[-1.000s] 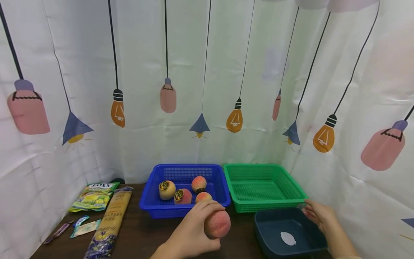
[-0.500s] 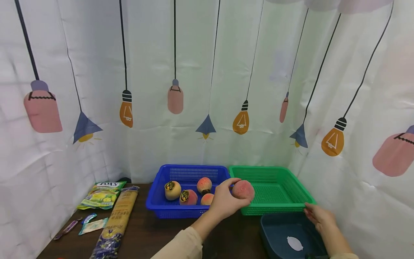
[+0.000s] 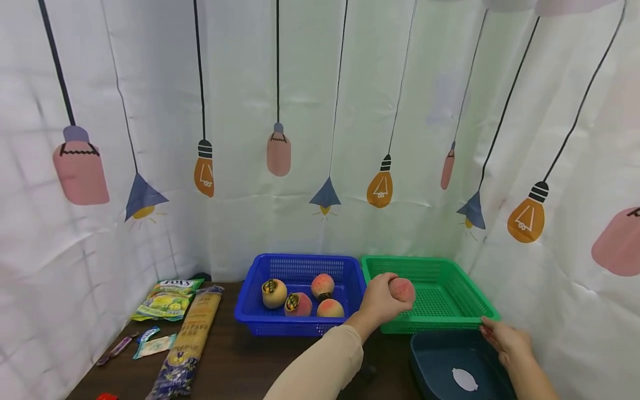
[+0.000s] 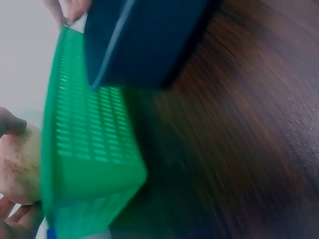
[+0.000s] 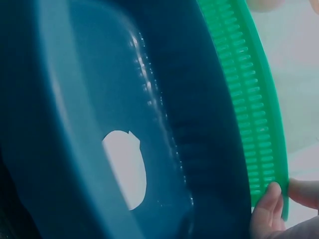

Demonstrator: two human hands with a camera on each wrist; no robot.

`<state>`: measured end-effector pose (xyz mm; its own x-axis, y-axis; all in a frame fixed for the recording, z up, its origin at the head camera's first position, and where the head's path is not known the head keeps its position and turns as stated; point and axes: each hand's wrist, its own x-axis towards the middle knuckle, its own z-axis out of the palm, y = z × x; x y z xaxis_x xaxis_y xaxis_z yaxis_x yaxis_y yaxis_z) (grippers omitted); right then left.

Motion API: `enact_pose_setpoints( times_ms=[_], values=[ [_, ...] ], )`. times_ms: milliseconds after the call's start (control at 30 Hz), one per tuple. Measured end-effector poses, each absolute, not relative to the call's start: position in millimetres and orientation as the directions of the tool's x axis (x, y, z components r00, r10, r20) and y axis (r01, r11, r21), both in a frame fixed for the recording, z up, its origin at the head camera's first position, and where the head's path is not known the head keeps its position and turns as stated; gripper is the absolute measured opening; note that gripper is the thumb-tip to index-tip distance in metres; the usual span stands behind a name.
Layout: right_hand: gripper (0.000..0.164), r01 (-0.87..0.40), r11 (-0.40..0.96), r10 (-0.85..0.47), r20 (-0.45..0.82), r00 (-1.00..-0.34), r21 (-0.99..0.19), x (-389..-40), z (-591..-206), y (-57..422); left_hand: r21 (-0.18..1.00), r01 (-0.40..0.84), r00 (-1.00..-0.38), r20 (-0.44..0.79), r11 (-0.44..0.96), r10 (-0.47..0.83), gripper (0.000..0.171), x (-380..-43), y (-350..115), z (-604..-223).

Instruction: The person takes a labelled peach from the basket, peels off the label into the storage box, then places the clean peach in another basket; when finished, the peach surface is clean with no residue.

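My left hand [image 3: 381, 303] holds a pinkish peach [image 3: 403, 290] above the near left part of a green mesh basket [image 3: 440, 323]. In the left wrist view, fingers and thumb grip the peach [image 4: 20, 167] on opposite sides, just beyond the basket's rim. At the basket's front right corner, my right hand [image 3: 511, 345] pinches the rim. The right wrist view has its thumb and fingers on either side of that green rim [image 5: 276, 149]. To the left, a blue basket [image 3: 305, 326] contains several peaches [image 3: 274, 293], some with dark stickers.
A dark blue tub [image 3: 435, 364] with a white label [image 3: 465, 379] stands in front of the green basket. On the left lie a long pasta packet [image 3: 192, 339], a green-yellow candy bag [image 3: 167, 300] and small wrapped sweets [image 3: 155, 345]. A patterned curtain [image 3: 300, 222] hangs behind.
My left hand has carried the peach from in front of the blue basket rightward and away, over the green basket. My right hand has come onto the green basket's corner. The head view has turned slightly right-to-left.
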<state>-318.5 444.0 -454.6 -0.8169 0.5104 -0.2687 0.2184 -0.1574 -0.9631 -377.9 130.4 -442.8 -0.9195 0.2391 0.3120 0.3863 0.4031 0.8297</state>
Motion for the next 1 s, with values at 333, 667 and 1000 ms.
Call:
enact_pose_setpoints(
  times_ms=[333,667,1000],
  values=[
    [0.013,0.194,-0.157,0.527,-0.248,-0.813,-0.968,-319.8,-453.0,437.9,0.877,0.331,-0.933,0.249,0.348,0.261,0.075,-370.9,121.2,-436.5],
    [0.042,0.237,-0.037,0.535,-0.22,-0.816,-0.971,-316.3,-466.5,445.8,0.813,0.406,-0.905,0.295,0.416,0.307,0.065,-354.5,104.7,-439.8],
    [0.076,0.256,0.206,0.515,-0.118,-0.849,-0.944,-294.3,-450.7,426.9,0.781,0.436,-0.898,0.341,0.447,0.279,0.063,-344.3,28.5,-438.1]
  ],
)
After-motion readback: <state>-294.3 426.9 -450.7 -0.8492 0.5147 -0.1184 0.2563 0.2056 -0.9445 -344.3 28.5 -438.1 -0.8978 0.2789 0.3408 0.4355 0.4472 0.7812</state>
